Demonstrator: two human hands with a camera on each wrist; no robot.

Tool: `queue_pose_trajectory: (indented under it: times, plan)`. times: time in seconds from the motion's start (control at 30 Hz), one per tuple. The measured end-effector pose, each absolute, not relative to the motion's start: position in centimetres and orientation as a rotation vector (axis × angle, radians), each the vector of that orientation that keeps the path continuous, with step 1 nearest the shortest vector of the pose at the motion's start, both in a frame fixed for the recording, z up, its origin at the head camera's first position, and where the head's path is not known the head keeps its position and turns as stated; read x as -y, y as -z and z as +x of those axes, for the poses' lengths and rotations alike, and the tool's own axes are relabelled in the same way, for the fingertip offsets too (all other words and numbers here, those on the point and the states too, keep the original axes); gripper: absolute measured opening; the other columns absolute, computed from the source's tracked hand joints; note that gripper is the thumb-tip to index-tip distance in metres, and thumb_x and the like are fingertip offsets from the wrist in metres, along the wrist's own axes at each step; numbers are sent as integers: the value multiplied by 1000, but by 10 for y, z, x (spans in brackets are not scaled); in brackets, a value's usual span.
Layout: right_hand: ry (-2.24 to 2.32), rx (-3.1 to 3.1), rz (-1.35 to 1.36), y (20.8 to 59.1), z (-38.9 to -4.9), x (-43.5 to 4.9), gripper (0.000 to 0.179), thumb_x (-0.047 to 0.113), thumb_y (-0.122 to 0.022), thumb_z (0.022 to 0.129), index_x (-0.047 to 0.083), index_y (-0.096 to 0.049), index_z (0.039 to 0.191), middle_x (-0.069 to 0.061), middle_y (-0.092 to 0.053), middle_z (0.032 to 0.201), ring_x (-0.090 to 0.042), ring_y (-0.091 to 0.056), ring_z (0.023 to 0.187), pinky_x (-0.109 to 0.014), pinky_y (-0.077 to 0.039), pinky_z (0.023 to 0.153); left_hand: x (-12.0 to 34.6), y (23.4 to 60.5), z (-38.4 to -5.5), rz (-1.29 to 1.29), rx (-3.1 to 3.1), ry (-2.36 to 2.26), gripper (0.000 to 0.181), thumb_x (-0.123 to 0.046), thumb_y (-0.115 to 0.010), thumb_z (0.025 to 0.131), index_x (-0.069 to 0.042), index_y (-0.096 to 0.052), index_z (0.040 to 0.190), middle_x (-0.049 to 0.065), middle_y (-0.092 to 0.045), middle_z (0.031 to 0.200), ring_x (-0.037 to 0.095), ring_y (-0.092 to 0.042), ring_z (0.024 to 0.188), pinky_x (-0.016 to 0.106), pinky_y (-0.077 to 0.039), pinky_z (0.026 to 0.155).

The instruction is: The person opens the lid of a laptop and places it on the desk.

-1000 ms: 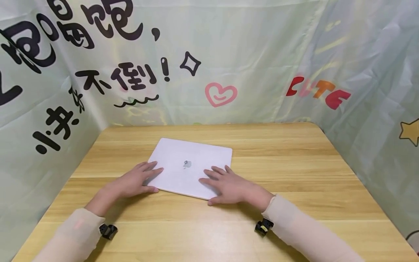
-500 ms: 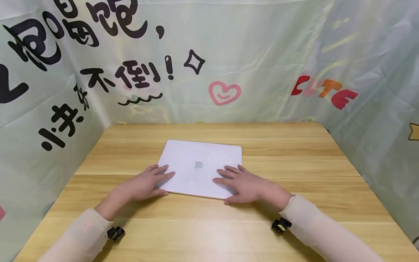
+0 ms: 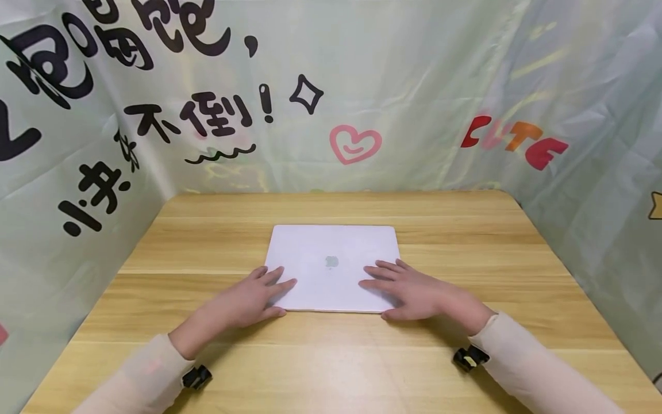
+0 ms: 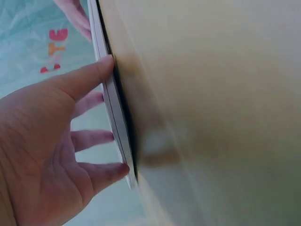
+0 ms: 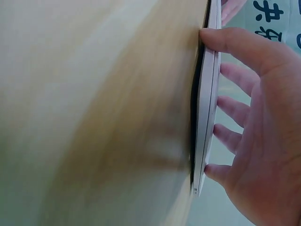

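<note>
A closed silver laptop (image 3: 333, 244) with an apple logo on its lid lies flat on the wooden table, its front edge roughly level across the head view. My left hand (image 3: 253, 299) rests on its left front corner, fingers spread on the lid and thumb at the front edge. At the right front corner, my right hand (image 3: 414, 290) lies the same way. Both wrist views show the laptop's thin side, the left thumb (image 4: 89, 77) and the right thumb (image 5: 235, 42) touching its front edge. The fingers are extended, not wrapped round it.
The wooden table (image 3: 331, 368) runs on around the laptop on all sides. A pale printed cloth (image 3: 414, 75) with lettering and a pink heart hangs behind and along both sides. A small black camera sits at each wrist.
The laptop has slid to the right and turned from a slant to nearly square with the table. Both hands have stayed on its front corners and moved with it. The head view shifted slightly.
</note>
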State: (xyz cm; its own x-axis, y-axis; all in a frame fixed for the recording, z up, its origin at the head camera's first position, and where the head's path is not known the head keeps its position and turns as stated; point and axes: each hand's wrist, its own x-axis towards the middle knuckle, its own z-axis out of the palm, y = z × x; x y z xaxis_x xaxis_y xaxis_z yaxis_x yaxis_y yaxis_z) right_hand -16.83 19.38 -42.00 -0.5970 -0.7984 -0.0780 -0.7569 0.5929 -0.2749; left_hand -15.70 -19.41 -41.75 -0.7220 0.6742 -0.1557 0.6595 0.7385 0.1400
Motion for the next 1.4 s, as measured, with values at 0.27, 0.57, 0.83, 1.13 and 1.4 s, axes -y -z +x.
queue_pose_trajectory:
  times: [0.27, 0.57, 0.83, 1.13, 1.4]
  plan:
    - [348, -2629, -1340, 419, -164, -213, 67, 33, -70, 89, 17, -44, 149, -13, -33, 156, -41, -24, 143, -65, -18, 111, 175, 415, -144, 1085, -2759, -80, 63, -48, -56, 97, -17, -41, 151, 26, -34, 151, 55, -38, 129, 58, -32, 108]
    - [322, -2666, -1349, 421, -154, -229, 68, 29, -70, 90, 18, -41, 151, -14, -34, 155, -44, -26, 141, -64, -22, 110, 163, 417, -142, 1127, -2762, -38, 61, -50, -53, 98, -21, -42, 151, 25, -35, 151, 54, -41, 128, 56, -37, 105]
    - [365, -2712, -1343, 419, -148, -225, 62, 34, -68, 92, 16, -47, 147, -14, -41, 151, -42, -32, 138, -60, -28, 109, 162, 415, -141, 1087, -2740, -137, 64, -49, -57, 96, -18, -41, 150, 24, -34, 152, 53, -38, 130, 58, -37, 105]
    - [471, -2823, -1383, 414, -152, -188, 64, 50, -62, 93, 15, -48, 145, -9, -49, 144, -31, -41, 135, -49, -36, 108, 178, 426, -150, 854, -2787, -578, 83, -54, -69, 86, -18, -36, 153, 16, -27, 158, 42, -26, 141, 57, -28, 111]
    - [479, -2799, -1416, 414, -154, -155, 65, 53, -61, 92, 16, -49, 144, -5, -49, 144, -25, -41, 135, -41, -35, 110, 195, 438, -158, 741, -2711, -938, 87, -54, -70, 85, -11, -34, 153, 15, -35, 154, 35, -30, 142, 53, -26, 113]
